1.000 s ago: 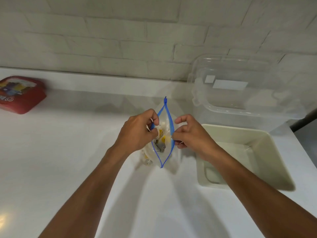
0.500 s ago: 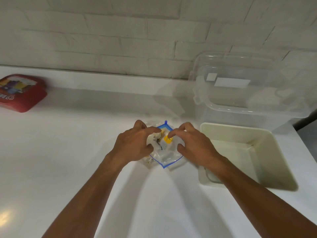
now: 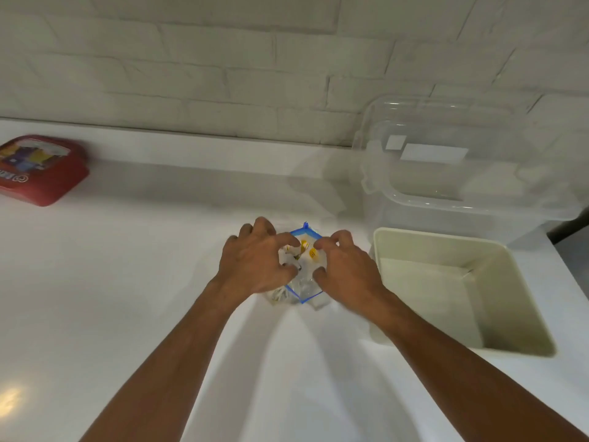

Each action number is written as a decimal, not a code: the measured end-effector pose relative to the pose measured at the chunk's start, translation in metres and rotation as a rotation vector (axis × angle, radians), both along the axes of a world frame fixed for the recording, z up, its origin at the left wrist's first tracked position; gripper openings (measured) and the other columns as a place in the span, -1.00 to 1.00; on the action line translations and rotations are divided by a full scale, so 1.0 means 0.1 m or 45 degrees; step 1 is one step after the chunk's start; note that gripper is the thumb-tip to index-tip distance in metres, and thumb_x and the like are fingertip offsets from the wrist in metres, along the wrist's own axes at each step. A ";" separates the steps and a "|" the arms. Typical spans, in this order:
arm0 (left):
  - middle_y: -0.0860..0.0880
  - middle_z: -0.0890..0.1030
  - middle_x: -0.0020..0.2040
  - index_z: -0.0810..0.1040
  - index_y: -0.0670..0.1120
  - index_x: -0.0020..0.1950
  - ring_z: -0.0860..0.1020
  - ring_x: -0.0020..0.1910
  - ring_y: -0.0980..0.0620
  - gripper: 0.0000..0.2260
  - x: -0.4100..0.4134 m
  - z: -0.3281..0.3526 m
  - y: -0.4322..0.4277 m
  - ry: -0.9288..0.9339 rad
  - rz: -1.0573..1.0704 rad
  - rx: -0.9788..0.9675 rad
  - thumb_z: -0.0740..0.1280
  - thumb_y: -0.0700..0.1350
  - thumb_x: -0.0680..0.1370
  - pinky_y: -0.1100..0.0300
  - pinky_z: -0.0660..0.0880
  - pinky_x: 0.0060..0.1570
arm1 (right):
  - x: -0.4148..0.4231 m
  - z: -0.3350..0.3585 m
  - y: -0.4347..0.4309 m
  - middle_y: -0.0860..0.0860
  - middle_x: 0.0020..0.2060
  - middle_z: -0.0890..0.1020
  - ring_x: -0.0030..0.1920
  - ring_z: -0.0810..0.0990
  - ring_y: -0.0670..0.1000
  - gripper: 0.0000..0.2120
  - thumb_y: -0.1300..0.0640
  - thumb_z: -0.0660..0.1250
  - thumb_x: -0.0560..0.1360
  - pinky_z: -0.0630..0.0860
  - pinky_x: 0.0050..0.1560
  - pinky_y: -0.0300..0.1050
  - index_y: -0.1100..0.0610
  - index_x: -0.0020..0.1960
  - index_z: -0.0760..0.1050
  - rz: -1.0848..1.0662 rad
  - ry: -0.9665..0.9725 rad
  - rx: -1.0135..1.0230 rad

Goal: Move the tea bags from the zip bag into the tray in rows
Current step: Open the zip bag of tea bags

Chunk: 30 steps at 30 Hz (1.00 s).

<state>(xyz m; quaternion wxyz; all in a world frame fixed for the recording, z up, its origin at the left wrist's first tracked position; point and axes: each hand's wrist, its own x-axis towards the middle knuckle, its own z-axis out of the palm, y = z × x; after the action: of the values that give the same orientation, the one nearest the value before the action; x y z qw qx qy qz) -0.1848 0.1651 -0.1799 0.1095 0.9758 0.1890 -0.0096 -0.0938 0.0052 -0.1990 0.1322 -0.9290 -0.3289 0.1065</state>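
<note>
A clear zip bag (image 3: 302, 287) with a blue zipper rim stands on the white counter, its mouth spread wide into a diamond. Inside show tea bags (image 3: 306, 250) with yellow tags and white strings. My left hand (image 3: 255, 260) grips the bag's left rim with curled fingers. My right hand (image 3: 345, 266) grips the right rim the same way. Just right of the bag sits a cream rectangular tray (image 3: 522, 291), with nothing visible in it.
A large clear plastic storage box (image 3: 462, 186) stands behind the tray against the brick wall. A red lidded box (image 3: 41, 170) lies at the far left of the counter (image 3: 127, 282). A dark gap (image 3: 570, 228) marks the counter's right end.
The bag's mouth went from a narrow slit to a wide diamond as my hands pulled the rims apart and pressed them lower. Both hands now sit lower around the opening.
</note>
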 end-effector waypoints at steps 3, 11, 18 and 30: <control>0.08 0.41 0.21 0.58 0.30 0.16 0.42 0.14 -0.04 -0.60 0.06 -0.04 -0.02 -0.129 0.075 0.126 0.31 0.40 0.40 0.06 0.33 0.05 | 0.05 -0.02 0.04 0.01 0.27 0.40 0.06 0.60 0.17 -0.64 0.08 0.24 0.53 0.53 0.03 -0.01 -0.01 0.33 0.48 -0.062 0.043 0.077; 0.04 0.31 0.33 0.36 0.34 0.34 0.38 0.17 -0.05 -0.36 0.05 -0.31 0.00 0.036 0.017 0.190 0.41 0.40 0.30 0.04 0.31 0.09 | 0.04 -0.16 0.04 0.07 0.15 0.35 0.02 0.55 0.16 -0.67 0.23 0.28 0.50 0.43 -0.21 -0.06 0.11 0.26 0.46 -0.079 -0.135 -0.249; 0.10 0.39 0.32 0.55 0.35 0.16 0.39 0.21 -0.07 -0.59 0.14 -0.16 0.03 -0.141 0.038 0.127 0.37 0.41 0.35 0.04 0.27 0.06 | 0.09 0.00 0.07 -0.02 0.09 0.37 0.12 0.43 0.04 -0.75 -0.07 0.27 0.57 0.48 -0.20 -0.07 -0.11 0.20 0.58 -0.084 -0.229 0.081; 0.05 0.34 0.42 0.48 0.36 0.31 0.35 0.28 -0.09 -0.65 0.41 -0.21 0.07 0.019 -0.090 0.259 0.33 0.20 0.51 -0.01 0.31 0.13 | 0.22 -0.21 0.15 0.03 0.09 0.41 0.09 0.47 0.07 -0.76 -0.05 0.28 0.57 0.39 -0.21 -0.10 -0.08 0.21 0.57 -0.117 -0.138 -0.181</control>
<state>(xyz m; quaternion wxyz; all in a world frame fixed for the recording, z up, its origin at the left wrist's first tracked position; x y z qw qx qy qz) -0.1440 0.1719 -0.2008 0.0080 0.9878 0.1553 -0.0016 -0.0717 0.0203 -0.2198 0.0529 -0.9546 -0.2840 0.0729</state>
